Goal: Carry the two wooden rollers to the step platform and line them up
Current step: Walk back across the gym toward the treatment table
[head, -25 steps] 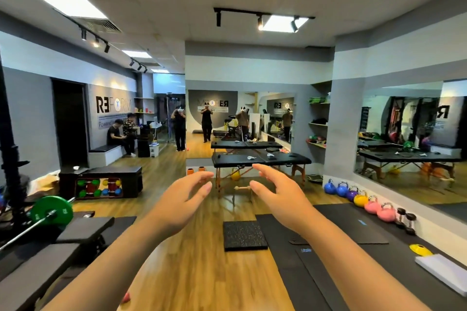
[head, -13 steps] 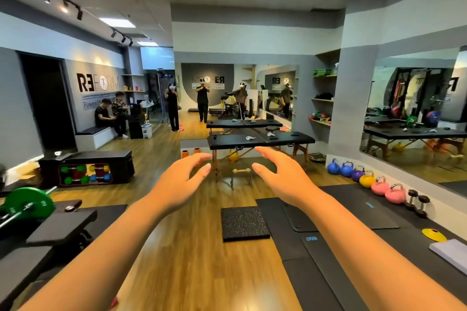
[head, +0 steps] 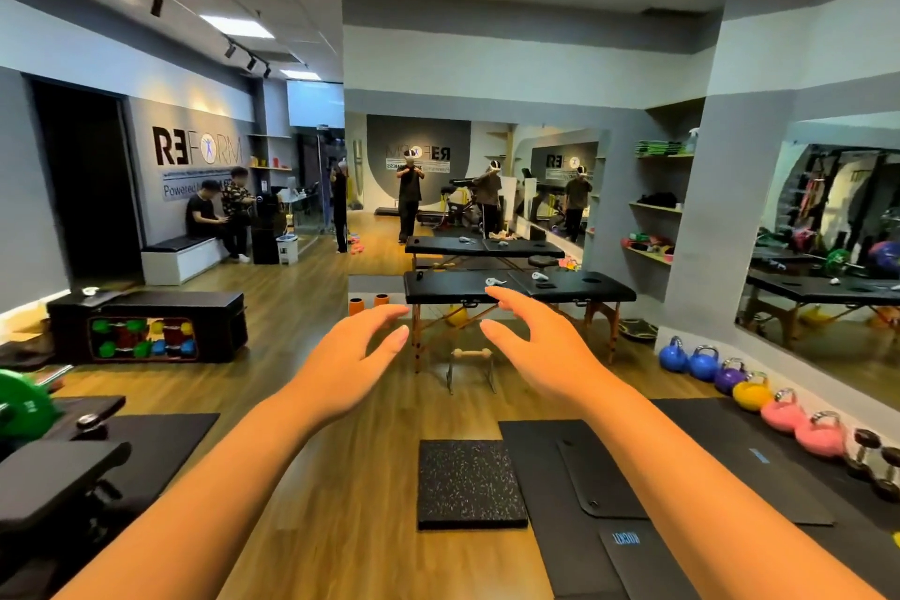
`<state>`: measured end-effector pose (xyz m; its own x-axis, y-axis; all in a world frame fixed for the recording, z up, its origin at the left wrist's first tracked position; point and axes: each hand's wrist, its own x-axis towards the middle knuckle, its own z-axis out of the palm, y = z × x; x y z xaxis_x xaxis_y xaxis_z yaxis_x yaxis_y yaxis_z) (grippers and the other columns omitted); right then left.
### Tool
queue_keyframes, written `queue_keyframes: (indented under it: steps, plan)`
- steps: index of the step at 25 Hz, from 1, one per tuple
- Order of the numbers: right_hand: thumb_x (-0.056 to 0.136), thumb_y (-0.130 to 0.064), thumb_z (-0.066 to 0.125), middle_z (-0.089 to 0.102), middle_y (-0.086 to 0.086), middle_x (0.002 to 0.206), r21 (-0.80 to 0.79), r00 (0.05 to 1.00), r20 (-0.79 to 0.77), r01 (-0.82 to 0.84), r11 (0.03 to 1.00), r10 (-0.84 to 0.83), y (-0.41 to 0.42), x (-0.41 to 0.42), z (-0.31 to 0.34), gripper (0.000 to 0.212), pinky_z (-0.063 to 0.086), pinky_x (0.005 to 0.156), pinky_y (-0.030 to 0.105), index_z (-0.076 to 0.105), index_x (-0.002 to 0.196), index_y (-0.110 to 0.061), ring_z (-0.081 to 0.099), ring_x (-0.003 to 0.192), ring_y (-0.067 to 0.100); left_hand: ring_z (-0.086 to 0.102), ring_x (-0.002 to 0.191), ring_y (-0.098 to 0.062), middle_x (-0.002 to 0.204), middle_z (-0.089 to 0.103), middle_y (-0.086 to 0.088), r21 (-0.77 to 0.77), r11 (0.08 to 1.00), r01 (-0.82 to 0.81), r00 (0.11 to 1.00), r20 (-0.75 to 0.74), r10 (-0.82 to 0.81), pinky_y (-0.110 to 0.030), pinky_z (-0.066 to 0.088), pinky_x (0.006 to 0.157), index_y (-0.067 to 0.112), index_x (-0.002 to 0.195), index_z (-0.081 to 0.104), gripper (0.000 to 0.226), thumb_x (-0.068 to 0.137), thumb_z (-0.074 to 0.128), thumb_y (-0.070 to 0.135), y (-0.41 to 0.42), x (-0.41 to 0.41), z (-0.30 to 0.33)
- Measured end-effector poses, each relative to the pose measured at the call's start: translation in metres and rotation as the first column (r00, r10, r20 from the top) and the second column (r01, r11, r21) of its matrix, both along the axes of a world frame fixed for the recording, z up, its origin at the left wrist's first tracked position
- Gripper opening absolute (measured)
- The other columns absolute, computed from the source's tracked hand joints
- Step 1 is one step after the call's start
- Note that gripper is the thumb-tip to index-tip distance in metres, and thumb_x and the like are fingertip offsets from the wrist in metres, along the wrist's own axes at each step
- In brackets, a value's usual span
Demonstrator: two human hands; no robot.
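Observation:
My left hand and my right hand are stretched out in front of me at chest height, fingers apart, palms facing each other, holding nothing. Between them, farther off on the wooden floor, a short wooden roller rests across a thin metal stand beneath a black massage table. I see only this one roller. A black speckled square platform lies flat on the floor nearer to me, below my hands.
Black mats cover the floor at right, with a row of coloured kettlebells along the mirrored wall. At left are a bench, a green weight plate and a black box of dumbbells. People stand at the back.
The view has drawn closer to the massage tables and tipped down a little. Both hands stay held out, open and empty, in the same pose.

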<state>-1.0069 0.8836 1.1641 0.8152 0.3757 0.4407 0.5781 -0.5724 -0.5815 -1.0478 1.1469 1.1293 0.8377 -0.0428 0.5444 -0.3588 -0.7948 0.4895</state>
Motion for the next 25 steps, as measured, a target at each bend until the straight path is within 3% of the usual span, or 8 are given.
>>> queue_keyframes:
  steps: [4, 9, 14, 17, 25]
  plan:
    - [0.102, -0.045, 0.053, 0.049, -0.009, 0.153, 0.039, 1.000, -0.005, 0.021, 0.999, -0.021, 0.025, 0.116, -0.006, 0.054, 0.033, 0.104, 0.028, 0.040, 0.154, -0.040, 0.041, 0.142, 0.012, 0.046, 0.136, -0.005, 0.147, 0.055, 0.014, 0.014, 0.999, 0.032, 0.999, -0.028, -0.031, -0.031, 0.039, 0.112, 0.032, 0.149, 0.048, 0.046, 0.105, 0.042, 0.047, 0.028, 0.115, -0.005]
    - [0.101, -0.047, 0.054, 0.047, -0.014, 0.154, 0.084, 0.999, -0.025, 0.028, 0.996, -0.026, 0.077, 0.284, -0.002, 0.053, 0.035, 0.110, 0.032, 0.040, 0.153, -0.044, 0.040, 0.143, 0.008, 0.047, 0.132, -0.003, 0.145, 0.055, 0.017, 0.032, 0.999, 0.019, 0.998, -0.056, -0.017, -0.032, 0.041, 0.109, 0.038, 0.149, 0.046, 0.046, 0.105, 0.042, 0.049, 0.075, 0.287, 0.012]
    - [0.102, -0.047, 0.053, 0.048, -0.014, 0.151, 0.102, 0.997, -0.045, 0.061, 0.993, -0.056, 0.096, 0.419, -0.021, 0.052, 0.035, 0.105, 0.028, 0.041, 0.152, -0.044, 0.040, 0.141, 0.009, 0.049, 0.129, -0.001, 0.138, 0.056, 0.021, 0.008, 0.997, 0.081, 0.991, -0.106, -0.079, -0.030, 0.042, 0.107, 0.039, 0.147, 0.048, 0.048, 0.102, 0.042, 0.055, 0.086, 0.429, -0.001]
    - [0.100, -0.052, 0.053, 0.048, -0.014, 0.152, 0.102, 0.996, -0.066, 0.058, 0.993, -0.052, 0.101, 0.510, -0.046, 0.054, 0.039, 0.111, 0.035, 0.041, 0.152, -0.046, 0.040, 0.142, 0.010, 0.050, 0.128, 0.000, 0.135, 0.057, 0.022, -0.005, 0.994, 0.106, 0.988, -0.108, -0.106, -0.033, 0.044, 0.108, 0.042, 0.144, 0.049, 0.053, 0.097, 0.038, 0.063, 0.086, 0.521, -0.017]
    - [0.102, -0.048, 0.053, 0.050, -0.011, 0.151, 0.030, 0.997, -0.080, 0.025, 0.999, -0.023, 0.105, 0.763, -0.057, 0.054, 0.036, 0.109, 0.030, 0.040, 0.153, -0.040, 0.042, 0.140, 0.010, 0.049, 0.131, -0.003, 0.141, 0.057, 0.017, 0.021, 1.000, 0.010, 0.991, -0.134, -0.007, -0.031, 0.043, 0.107, 0.038, 0.146, 0.048, 0.044, 0.104, 0.044, 0.049, 0.101, 0.749, -0.040]
